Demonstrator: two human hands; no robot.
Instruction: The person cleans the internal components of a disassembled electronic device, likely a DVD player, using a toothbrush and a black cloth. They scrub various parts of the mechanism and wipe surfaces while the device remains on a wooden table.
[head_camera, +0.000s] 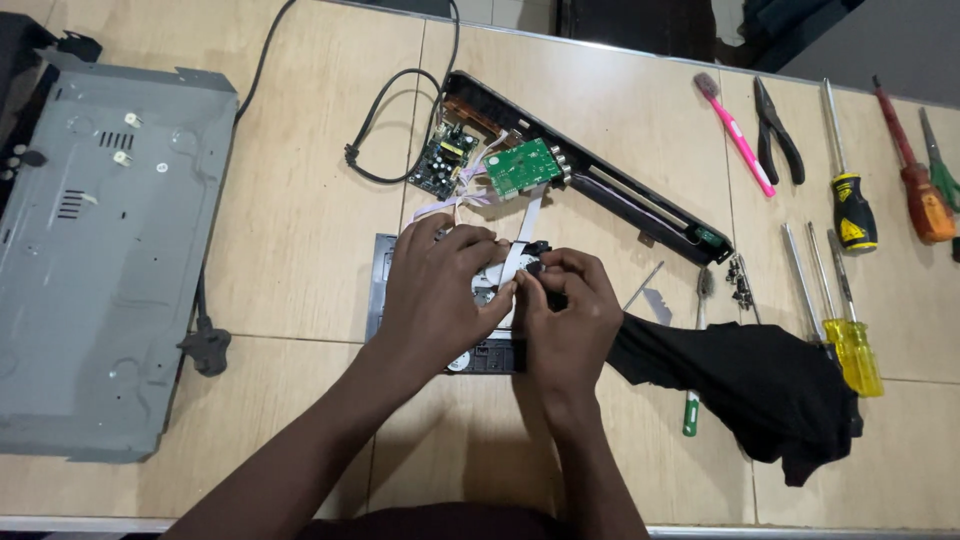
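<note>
At the far left of the bench (300, 250) we see a grey metal cover (95, 250) lying flat, set aside out of the way. In the middle, our left hand (440, 290) presses down on the disc drive mechanism (490, 350) — apparently steadying it — while our right hand (570, 310) pinches a small black part (533, 265) at its top, fingers closed narrow. Just beyond lie a green circuit board (522, 167) and the black front panel (640, 200), joined by ribbon cable. Rightward a black cloth (760, 385) and yellow-handled screwdrivers (850, 350) lie within reach.
</note>
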